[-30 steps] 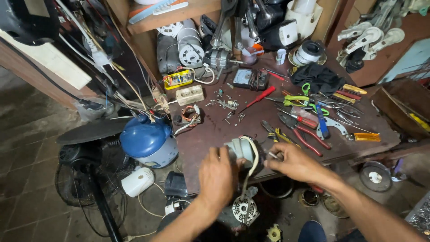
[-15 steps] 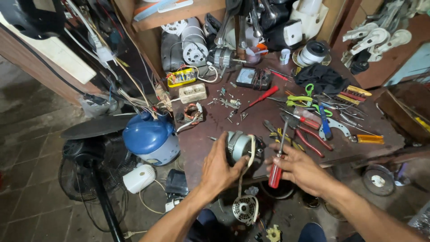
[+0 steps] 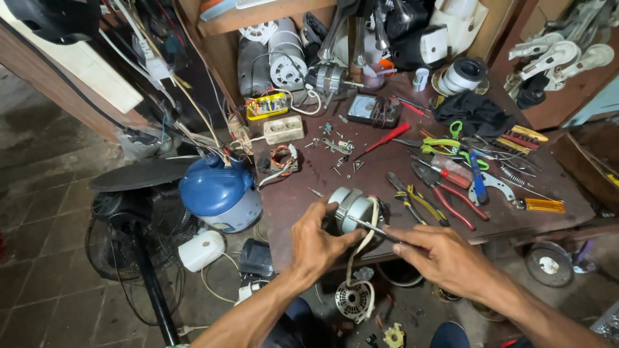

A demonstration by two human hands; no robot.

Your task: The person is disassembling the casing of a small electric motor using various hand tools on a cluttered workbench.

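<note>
Grey motor (image 3: pixel 351 207) cupped in left hand (image 3: pixel 319 241), right hand (image 3: pixel 445 258) palm-down, pinching screwdriver (image 3: pixel 374 229) against it

My left hand (image 3: pixel 316 241) and right hand (image 3: pixel 445 258) are both bare, with no gloves, rings or watch. Both forearms are uncovered up to the frame edge, with no sleeves showing. Dark blue trousers cover my knees below.

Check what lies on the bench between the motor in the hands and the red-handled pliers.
In the head view, yellow-handled pliers lie between the motor and the red-handled pliers.
</note>
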